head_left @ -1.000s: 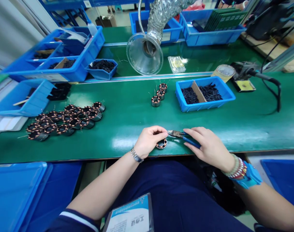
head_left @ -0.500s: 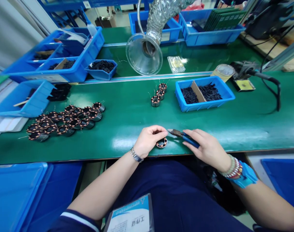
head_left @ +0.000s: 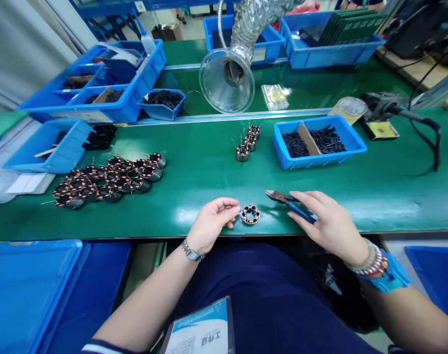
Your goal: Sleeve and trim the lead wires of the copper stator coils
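A copper-wound motor stator (head_left: 250,215) lies flat near the table's front edge, between my two hands. My left hand (head_left: 218,219) is just left of it, thumb and forefinger pressed together; whatever they pinch is too small to make out. Blue-handled pliers (head_left: 288,202) are in my right hand (head_left: 325,223), right of the stator. Their jaws point left, apart from the ring. Farther back stand three more stators (head_left: 242,153) in a short row, with thin wire ends sticking up.
A large group of stators (head_left: 109,191) stands at left. Beyond my right hand is a divided blue bin (head_left: 316,162) of black pieces. A clear fume funnel (head_left: 227,81) hangs over the back of the table. Blue bins (head_left: 49,152) line the left side; a cable (head_left: 419,117) bends at right.
My left hand has drawn back leftwards from the stator, uncovering it. My right hand has moved the pliers slightly right, away from the left fingers. The view has shifted a little.
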The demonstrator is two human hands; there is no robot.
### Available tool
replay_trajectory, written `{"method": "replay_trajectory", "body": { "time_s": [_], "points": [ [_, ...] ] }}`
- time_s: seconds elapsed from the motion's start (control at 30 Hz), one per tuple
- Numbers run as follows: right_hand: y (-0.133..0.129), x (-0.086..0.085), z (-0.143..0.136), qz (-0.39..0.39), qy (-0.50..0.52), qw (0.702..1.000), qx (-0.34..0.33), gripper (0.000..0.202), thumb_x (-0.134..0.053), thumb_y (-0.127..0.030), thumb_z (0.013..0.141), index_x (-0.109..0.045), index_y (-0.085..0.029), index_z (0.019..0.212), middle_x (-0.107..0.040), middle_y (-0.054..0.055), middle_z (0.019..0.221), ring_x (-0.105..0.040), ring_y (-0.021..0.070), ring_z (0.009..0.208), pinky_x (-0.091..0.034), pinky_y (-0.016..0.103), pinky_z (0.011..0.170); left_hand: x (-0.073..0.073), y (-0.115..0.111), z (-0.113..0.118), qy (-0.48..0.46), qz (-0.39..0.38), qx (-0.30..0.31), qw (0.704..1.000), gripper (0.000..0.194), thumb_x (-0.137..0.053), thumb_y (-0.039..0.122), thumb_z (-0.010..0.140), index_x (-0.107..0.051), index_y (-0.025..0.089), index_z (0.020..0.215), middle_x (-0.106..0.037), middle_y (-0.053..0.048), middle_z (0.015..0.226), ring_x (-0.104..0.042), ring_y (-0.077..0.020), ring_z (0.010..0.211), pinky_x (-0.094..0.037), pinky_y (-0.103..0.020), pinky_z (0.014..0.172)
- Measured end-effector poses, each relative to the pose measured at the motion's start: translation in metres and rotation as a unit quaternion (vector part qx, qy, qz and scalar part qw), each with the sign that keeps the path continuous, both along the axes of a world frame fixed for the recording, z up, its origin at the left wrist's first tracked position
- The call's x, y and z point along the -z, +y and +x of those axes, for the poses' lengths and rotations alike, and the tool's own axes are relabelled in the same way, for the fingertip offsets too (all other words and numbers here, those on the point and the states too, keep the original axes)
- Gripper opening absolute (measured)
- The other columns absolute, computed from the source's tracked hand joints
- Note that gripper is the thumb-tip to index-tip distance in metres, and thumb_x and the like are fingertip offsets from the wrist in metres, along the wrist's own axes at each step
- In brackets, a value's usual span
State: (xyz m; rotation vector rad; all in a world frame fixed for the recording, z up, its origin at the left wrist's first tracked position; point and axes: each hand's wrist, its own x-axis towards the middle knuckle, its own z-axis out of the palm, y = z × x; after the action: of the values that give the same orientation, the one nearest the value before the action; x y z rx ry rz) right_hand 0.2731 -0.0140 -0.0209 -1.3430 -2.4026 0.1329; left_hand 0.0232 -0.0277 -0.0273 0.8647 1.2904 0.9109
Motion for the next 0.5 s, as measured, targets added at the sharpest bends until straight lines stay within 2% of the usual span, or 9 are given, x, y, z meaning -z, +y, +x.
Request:
{"method": "replay_trajectory", "body": {
  "time_s": [0.2, 0.5],
  "points": [
    [-0.006, 0.0, -0.016, 0.005, -0.018, 0.999, -0.047, 0.038, -0.047, -0.035, 0.081, -0.048, -0.018, 0.115, -0.056, 0.01, 0.1, -0.052, 0.0209, 0.087, -0.044, 0.035, 0.073, 0.001, 0.004, 0.008, 0.0, 0.024, -0.007, 1.0, 0.018, -0.064, 0.027, 0.067, -0.061, 0.014, 0.078, -0.054, 0.003, 0.062, -0.045, -0.0044, 0.05, -0.037, -0.017, 0.048],
    [-0.008, 0.002, -0.026, 0.026, -0.052, 0.997, -0.04, 0.036, -0.045, -0.035, 0.083, -0.049, -0.017, 0.114, -0.056, 0.011, 0.098, -0.051, 0.0215, 0.087, -0.042, 0.035, 0.072, -0.001, 0.002, 0.015, -0.007, 0.044, -0.009, 0.999, 0.014, -0.065, 0.026, 0.066, -0.059, 0.014, 0.071, -0.054, 0.004, 0.059, -0.044, -0.0039, 0.048, -0.036, -0.017, 0.049]
  ]
}}
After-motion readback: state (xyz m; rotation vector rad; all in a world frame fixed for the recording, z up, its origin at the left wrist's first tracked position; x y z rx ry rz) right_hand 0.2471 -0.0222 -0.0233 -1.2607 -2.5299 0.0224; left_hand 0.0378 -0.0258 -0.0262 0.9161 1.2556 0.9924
